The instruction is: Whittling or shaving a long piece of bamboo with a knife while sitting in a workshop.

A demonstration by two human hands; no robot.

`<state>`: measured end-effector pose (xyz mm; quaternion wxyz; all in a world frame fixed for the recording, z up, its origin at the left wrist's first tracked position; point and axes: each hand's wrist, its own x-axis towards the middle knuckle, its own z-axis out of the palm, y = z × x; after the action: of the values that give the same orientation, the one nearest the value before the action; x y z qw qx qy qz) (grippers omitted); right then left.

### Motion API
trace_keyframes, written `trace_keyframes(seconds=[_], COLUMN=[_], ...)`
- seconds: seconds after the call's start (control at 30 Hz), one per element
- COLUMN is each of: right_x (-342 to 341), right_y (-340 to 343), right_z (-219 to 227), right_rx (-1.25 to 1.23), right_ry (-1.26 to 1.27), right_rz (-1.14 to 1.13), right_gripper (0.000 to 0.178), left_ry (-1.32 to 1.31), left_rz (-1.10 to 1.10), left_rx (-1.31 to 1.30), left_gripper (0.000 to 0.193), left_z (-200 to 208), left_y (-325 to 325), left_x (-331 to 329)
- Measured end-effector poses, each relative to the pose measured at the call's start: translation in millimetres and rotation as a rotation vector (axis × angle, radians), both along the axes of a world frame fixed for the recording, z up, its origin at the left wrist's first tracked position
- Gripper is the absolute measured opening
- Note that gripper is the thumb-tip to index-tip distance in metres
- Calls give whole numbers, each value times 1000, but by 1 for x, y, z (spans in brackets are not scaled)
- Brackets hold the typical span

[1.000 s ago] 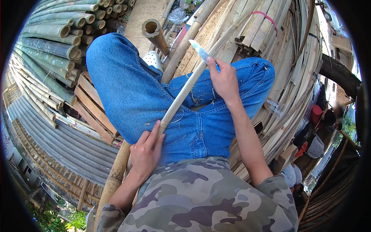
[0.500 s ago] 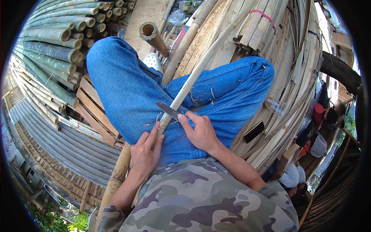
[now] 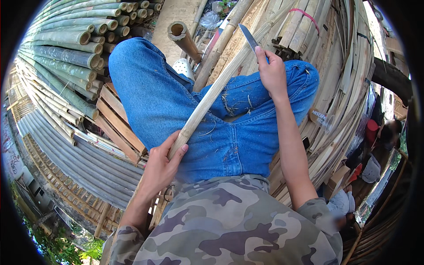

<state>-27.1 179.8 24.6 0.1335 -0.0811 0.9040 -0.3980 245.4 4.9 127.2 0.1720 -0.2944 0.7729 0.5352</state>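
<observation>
A camouflage shirt (image 3: 221, 221) fills the lower middle of the frame, with blue jeans (image 3: 145, 92) folded cross-legged above it. Left of centre, the left hand (image 3: 164, 162) is closed around the lower part of a pale, flat strip (image 3: 207, 104), its thumb lying along the top face. The strip slants from there across the jeans toward the upper right of the frame. Above centre, the right hand (image 3: 273, 74) is curled tight around a knife (image 3: 249, 38), thumb near the base of the blade, which points to the upper left. The blade overlaps the strip in view; whether they touch, I cannot tell. Beyond the knees are a white shoe (image 3: 181, 67), a slanting hollow bamboo tube (image 3: 185, 40) and, upper right, slats (image 3: 295, 35) bound with a pink band (image 3: 306, 17). Farther out, green bamboo poles (image 3: 73, 56) are stacked upper left, above grey corrugated sheeting (image 3: 84, 161).
</observation>
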Motion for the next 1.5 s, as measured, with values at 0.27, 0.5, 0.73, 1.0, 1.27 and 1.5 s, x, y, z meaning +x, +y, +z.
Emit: trace_keyframes(seconds=[0.27,0.5,0.73,1.0,1.27,1.5], right_x=[4,80,133,45,51,78], right_y=[-8,-14,-13,18,20,37], right_z=[-8,14,39,2,10,18], right_rx=[33,-84,-214,-295,-503,-382], right_ry=[72,-105,-321,-330,-386,-218], right_rz=[-8,129,302,-110,-175,-61], right_gripper=[49,42,41,39,31,39], left_ry=[-102,-131,-39,-268,189,565], left_rz=[56,129,10,-17,-82,-340], left_rx=[150,200,-3,-95,-648,-612], left_gripper=[34,33,30,35,26,41], left_z=[-8,-11,-8,9,40,-48], left_y=[-9,-8,-6,-8,-7,13], left_x=[0,0,10,57,-19,-128])
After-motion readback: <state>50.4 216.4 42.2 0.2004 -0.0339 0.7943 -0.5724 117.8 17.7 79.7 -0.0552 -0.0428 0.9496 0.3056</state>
